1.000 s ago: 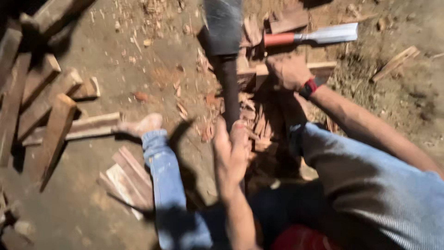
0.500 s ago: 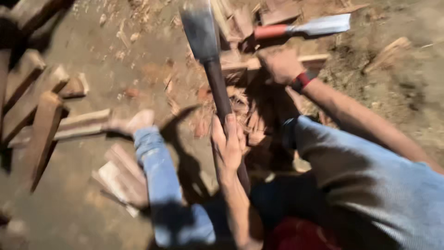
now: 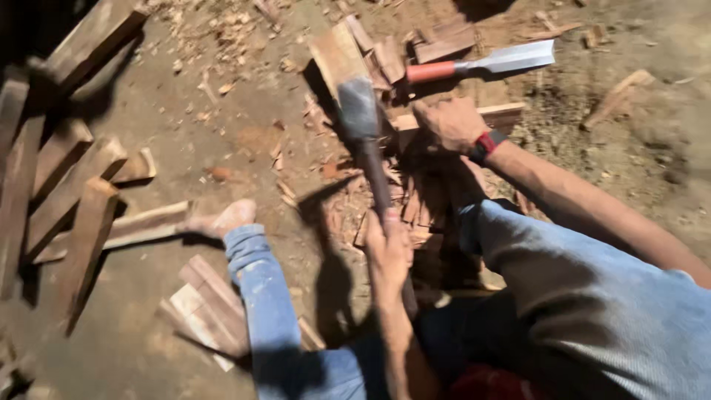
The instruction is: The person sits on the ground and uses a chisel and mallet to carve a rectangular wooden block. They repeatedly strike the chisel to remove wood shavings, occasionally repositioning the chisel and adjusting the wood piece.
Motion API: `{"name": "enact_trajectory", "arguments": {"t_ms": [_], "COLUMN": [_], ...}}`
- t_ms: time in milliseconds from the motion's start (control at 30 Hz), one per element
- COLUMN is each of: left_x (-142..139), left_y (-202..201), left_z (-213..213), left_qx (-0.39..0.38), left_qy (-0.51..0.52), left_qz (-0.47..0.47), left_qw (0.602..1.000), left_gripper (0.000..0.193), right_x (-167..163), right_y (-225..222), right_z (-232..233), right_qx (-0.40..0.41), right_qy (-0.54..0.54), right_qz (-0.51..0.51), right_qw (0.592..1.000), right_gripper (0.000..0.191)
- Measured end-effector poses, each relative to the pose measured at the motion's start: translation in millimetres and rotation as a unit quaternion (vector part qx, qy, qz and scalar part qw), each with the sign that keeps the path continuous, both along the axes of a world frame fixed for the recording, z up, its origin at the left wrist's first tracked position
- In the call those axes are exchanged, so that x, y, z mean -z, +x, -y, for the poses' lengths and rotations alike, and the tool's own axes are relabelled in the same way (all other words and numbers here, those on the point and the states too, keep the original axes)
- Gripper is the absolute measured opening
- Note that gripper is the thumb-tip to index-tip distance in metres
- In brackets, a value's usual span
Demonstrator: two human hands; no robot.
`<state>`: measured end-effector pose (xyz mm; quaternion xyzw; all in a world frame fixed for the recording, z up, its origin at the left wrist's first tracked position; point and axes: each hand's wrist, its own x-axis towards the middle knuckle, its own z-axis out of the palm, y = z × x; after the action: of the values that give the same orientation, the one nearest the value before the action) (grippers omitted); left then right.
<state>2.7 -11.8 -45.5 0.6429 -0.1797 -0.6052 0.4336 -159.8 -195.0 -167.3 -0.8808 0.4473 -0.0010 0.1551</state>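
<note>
While left hand (image 3: pixel 389 248) grips axe (image 3: pixel 361 111), right hand (image 3: pixel 449 124) apparently clamps wood piece (image 3: pixel 498 115); bare dirt (image 3: pixel 244 141) left.

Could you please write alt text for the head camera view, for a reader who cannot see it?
Seen from above, a person's left hand grips the handle of an axe raised over wood scraps, while the right hand steadies a wood piece on the dirt ground. A red-handled chisel lies beyond, and planks lie at left.
</note>
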Motion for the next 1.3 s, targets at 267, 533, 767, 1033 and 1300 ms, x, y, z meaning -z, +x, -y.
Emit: {"name": "enact_trajectory", "arguments": {"t_ms": [267,533,767,1033,1300], "left_x": [-71.0,8.4,13.5,10.2,-20.8], "left_y": [37.3,-4.4,12.6,16.8,38.1], "left_z": [-25.2,-10.8,-22.9,-15.0,-18.5], "left_qx": [-0.02,0.004,-0.008,-0.041,-0.064], "left_qy": [-0.229,0.016,-0.05,-0.013,-0.138], "left_qz": [0.023,0.009,-0.024,-0.057,-0.055], "left_qw": [0.973,1.0,0.998,0.997,0.987], "left_gripper": [0.03,0.023,0.022,0.025,0.025], "right_x": [-1.4,-16.1,-12.6,15.1,5.3], "right_y": [-0.4,-0.3,1.8,-5.0,-2.2], "right_z": [-0.2,-0.7,4.4,4.0,1.7], "right_qx": [0.022,-0.004,0.014,0.007,0.009], "right_qy": [0.029,-0.057,0.016,0.032,0.016], "right_qz": [-0.062,-0.022,-0.053,-0.067,-0.071], "right_qw": [0.997,0.998,0.998,0.997,0.997], "right_gripper": [0.075,0.073,0.067,0.087,0.09]}}
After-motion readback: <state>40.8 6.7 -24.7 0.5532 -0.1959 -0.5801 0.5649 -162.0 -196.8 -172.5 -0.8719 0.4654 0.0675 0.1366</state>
